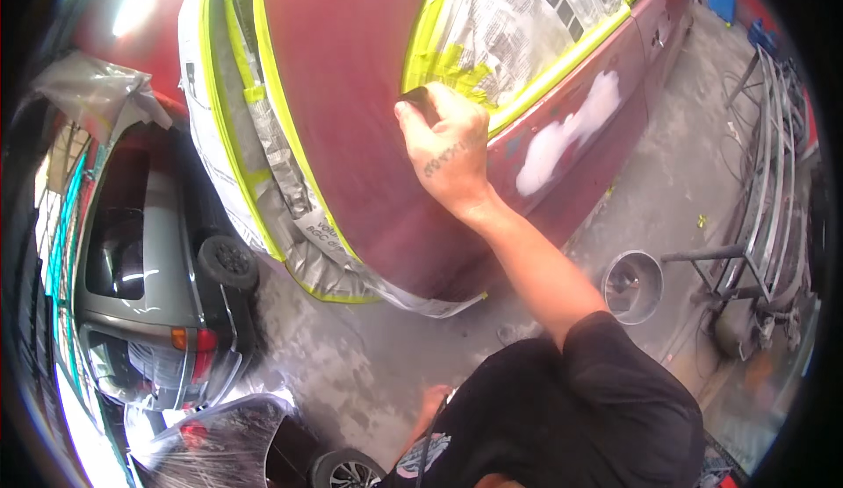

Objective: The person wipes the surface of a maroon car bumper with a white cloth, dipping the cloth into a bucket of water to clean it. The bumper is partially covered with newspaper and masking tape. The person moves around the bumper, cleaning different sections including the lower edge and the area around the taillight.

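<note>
My right hand point(448, 141) is closed around a small black pad point(415, 97), pressing it to the dull dark-red panel point(342, 75) of a car. Fingers mostly hide the pad, so its kind is unclear. Just beside the hand, yellow masking tape point(457, 71) edges a window opening covered with printed paper point(518, 40). More tape and paper line the panel's left side. Below the window, a pale filler patch point(571, 132) marks the door. My left hand point(430, 400) hangs low beside my body, away from the car; its fingers do not show clearly.
A metal bucket point(632, 286) stands on the grey floor point(395, 347) to the right, near a metal rack point(760, 198). A dark grey vehicle point(145, 224) is parked at left. Plastic film covers another car point(211, 444) at lower left.
</note>
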`<state>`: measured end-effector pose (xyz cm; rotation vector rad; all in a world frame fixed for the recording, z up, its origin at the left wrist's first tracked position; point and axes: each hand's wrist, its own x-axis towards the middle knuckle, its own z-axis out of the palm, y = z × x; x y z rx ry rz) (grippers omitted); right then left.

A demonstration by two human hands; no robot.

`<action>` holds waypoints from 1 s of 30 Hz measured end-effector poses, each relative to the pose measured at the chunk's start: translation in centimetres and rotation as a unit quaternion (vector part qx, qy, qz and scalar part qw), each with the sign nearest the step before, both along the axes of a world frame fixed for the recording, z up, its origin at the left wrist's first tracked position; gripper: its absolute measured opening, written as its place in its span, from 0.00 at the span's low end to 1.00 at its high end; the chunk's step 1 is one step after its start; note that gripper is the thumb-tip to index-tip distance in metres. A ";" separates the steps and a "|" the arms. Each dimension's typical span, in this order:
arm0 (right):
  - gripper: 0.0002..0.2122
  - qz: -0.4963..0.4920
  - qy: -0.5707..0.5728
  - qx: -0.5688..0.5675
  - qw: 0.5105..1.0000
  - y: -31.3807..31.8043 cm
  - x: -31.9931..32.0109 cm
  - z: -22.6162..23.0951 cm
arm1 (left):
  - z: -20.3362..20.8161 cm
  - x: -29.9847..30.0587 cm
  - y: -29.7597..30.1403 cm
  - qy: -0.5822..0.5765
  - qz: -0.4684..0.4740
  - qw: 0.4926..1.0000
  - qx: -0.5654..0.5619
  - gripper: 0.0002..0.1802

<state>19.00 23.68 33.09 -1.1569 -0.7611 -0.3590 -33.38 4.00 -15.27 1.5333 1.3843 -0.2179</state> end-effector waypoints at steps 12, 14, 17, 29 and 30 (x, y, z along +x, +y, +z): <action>0.11 0.057 -0.061 -0.071 0.994 -1.2 3.1 1.4 | 3.2 2.2 -0.3 0.117 -0.269 0.949 0.118 0.15; 0.07 0.059 -0.088 -0.097 0.990 -1.6 2.1 1.1 | 1.3 0.0 0.4 0.055 -0.349 0.920 0.166 0.15; 0.04 0.052 -0.187 -0.114 0.974 -3.1 1.2 -1.7 | -0.2 0.6 0.4 0.003 -0.197 0.975 0.097 0.17; 0.12 0.083 -0.453 -0.122 0.879 -6.6 5.5 -5.4 | 0.6 4.1 -4.5 -0.004 0.148 0.989 -0.025 0.19; 0.12 0.114 -0.445 -0.112 0.881 -6.3 5.1 -5.4 | -0.2 3.2 -6.2 -0.007 0.187 0.982 -0.030 0.18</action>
